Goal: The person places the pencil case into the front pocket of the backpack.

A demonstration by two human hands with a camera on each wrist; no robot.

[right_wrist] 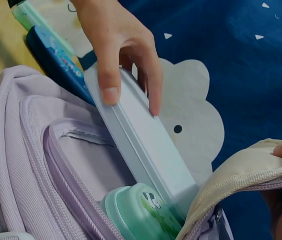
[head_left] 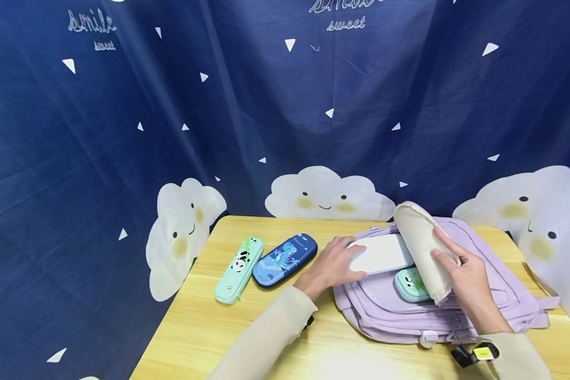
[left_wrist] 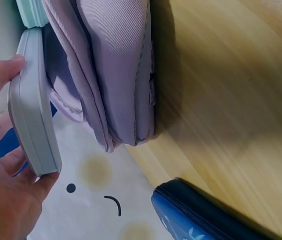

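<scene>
A lilac backpack (head_left: 370,322) lies on the table with its front pocket unzipped. My left hand (head_left: 334,262) grips the end of a flat white pencil case (head_left: 385,254), thumb on one side and fingers on the other. The far end of that case reaches into the pocket in the right wrist view. Beside it, a mint-green panda pencil case (right_wrist: 143,210) sits partly inside the pocket. With my right hand (head_left: 470,277) I hold up the pocket's flap (head_left: 420,245), its cream lining turned outward. The flap covers part of both cases.
To the left on the wooden table (head_left: 185,338) lie another mint-green panda pencil case (head_left: 239,270) and a dark blue dinosaur pencil case (head_left: 285,260). A backpack strap (head_left: 546,302) extends to the right. Behind the table hangs a navy curtain (head_left: 247,105) with clouds.
</scene>
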